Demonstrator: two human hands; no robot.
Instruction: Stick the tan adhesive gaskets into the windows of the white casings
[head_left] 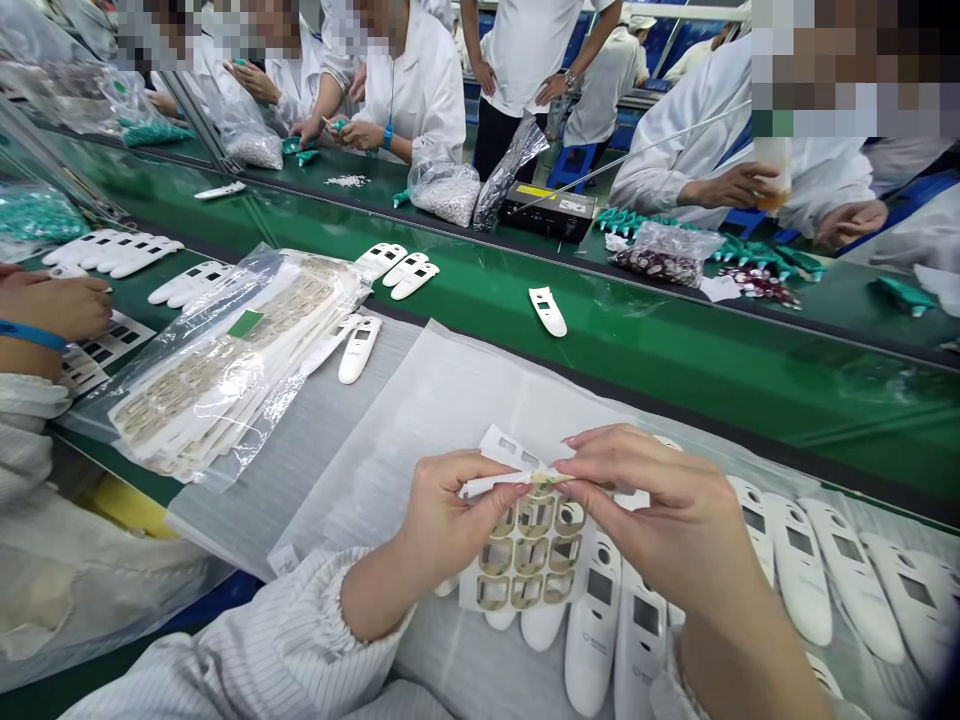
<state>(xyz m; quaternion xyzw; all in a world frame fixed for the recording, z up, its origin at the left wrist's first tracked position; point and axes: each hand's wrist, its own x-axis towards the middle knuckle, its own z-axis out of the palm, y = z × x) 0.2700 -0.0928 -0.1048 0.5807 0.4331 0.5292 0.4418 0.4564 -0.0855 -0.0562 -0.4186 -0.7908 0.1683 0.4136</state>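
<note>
Between my two hands is a sheet of adhesive stickers (529, 553), white-backed with rows of tan frame-shaped pieces. My left hand (457, 500) pinches its folded upper edge between thumb and fingers. With thumb and forefinger, my right hand (660, 490) pinches the sheet's top close to the left fingertips; whether a single sticker is lifted there I cannot tell. Below and behind the sheet lie white thermometer-like housings (592, 630) with small dark windows, partly covered by the sheet and my right hand. More white housings (799, 545) stand in a row to the right.
A clear bag of sticker sheets (225, 370) lies at left, with several white housings around it. One housing (547, 312) rests on the green conveyor belt (465, 300). A co-worker's hand (56, 305) is at far left. Across the belt, people handle teal parts near bags (446, 190).
</note>
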